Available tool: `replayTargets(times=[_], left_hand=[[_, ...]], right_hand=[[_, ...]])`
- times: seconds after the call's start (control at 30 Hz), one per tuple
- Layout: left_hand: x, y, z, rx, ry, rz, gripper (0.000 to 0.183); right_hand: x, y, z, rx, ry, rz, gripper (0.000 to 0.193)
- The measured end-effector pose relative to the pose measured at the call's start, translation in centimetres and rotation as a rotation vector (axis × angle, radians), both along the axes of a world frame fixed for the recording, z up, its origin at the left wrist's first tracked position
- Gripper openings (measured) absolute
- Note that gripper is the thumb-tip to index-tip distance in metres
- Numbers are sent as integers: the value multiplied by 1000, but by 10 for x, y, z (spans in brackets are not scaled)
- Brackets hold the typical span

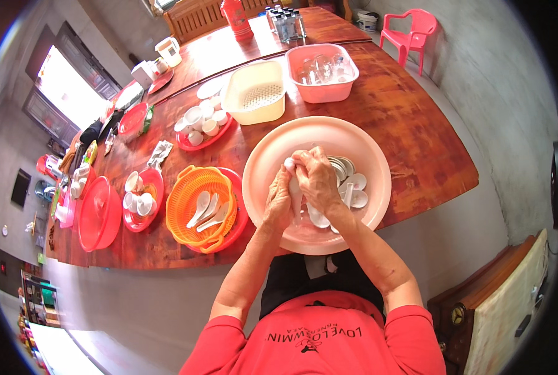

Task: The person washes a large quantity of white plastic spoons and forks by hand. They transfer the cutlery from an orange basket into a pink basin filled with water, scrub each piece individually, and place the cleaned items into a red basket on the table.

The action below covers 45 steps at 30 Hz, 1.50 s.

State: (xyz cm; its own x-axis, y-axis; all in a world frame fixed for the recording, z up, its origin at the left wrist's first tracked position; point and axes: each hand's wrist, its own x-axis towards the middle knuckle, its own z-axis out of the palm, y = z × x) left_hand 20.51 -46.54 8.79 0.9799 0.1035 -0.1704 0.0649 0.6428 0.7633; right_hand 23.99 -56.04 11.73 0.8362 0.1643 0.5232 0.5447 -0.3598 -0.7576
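In front of me a large pale pink basin (376,150) stands at the table's near edge. Both my hands are closed together over its left half. Between my left hand (279,199) and my right hand (317,180) a small white piece (289,164) shows at the fingertips; fingers hide the rest, so its kind is unclear. Right of my right hand, white spoons (357,180) and several small white dishes (342,164) lie in the basin. To the left, an orange colander (176,199) holds white spoons (200,205).
Beyond the basin stand a cream perforated basket (231,105) and a pink tub (321,94) with glassware. Red plates with white cups (211,127) and bowls (145,204) sit to the left, near a red basin (100,215). A pink chair (410,32) stands behind the table.
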Motion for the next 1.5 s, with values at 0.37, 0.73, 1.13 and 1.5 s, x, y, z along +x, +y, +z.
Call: replayTargets(times=[0.37, 0.73, 1.13, 1.5], left_hand=[[10, 17, -18, -311, 94, 152, 37], [2, 14, -4, -279, -40, -46, 49], [2, 13, 1, -158, 12, 30, 57], [-3, 9, 5, -139, -131, -21, 56]], right_hand=[[-42, -40, -25, -176, 171, 172, 14], [-14, 2, -13, 34, 117, 283, 18], [-47, -55, -6, -461, 68, 270, 11], [-29, -13, -8, 26, 520, 311, 15]])
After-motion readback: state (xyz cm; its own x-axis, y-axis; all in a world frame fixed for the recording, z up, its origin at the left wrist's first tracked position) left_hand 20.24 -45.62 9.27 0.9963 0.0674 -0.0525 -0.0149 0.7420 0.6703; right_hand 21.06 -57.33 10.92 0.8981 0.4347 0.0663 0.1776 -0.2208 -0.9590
